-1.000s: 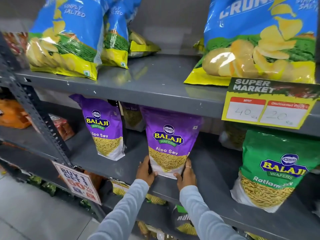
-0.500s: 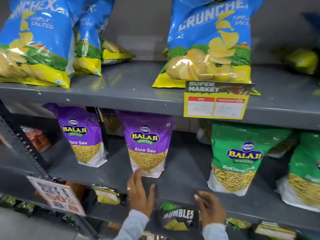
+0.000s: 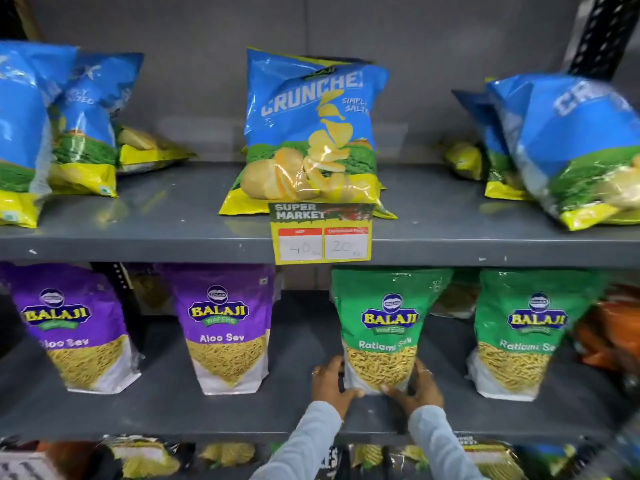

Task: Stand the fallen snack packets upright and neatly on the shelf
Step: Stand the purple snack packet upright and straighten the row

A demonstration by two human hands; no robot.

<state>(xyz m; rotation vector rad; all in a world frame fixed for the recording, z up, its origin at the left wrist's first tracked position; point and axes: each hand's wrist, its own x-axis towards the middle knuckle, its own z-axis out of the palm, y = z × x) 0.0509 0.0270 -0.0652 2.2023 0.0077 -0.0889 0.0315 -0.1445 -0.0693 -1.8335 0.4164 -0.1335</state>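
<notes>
Grey metal shelf (image 3: 173,407), green packet (image 3: 384,327) between both hands.

A yellow paper price tag (image 3: 322,233) with a dark "SUPER MARKET" header is hanging from the front edge of the upper shelf, showing two white boxes handwritten 40 and 20. A plain grey back wall (image 3: 207,26) is filling the space behind the racking, and a black perforated metal upright (image 3: 599,32) is leaning across the top right corner
</notes>
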